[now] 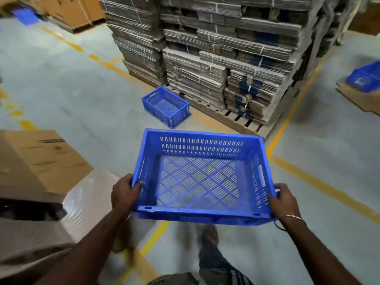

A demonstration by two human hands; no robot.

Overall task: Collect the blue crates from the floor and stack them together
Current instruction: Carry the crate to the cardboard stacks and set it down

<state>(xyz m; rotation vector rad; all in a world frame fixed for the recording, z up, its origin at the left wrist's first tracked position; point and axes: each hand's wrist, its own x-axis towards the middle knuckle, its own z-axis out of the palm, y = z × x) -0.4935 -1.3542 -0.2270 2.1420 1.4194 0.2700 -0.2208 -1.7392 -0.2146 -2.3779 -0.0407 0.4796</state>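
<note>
I carry an empty blue slotted crate (200, 177) in the air in front of me. My left hand (124, 194) grips its left rim near the front corner, thumb over the edge. My right hand (284, 199) grips the right rim the same way. A second blue crate (165, 106) stands on the floor ahead, beside the pallet. A third blue crate (365, 77) sits on flat cardboard at the far right. Something blue and blurred (25, 15) lies at the far top left.
A tall pallet of bundled flat cardboard (226, 58) fills the middle back. Brown cartons (45, 159) and a wrapped load (82, 202) stand close on my left. Yellow lines (324, 186) cross the grey floor. My feet show below the crate.
</note>
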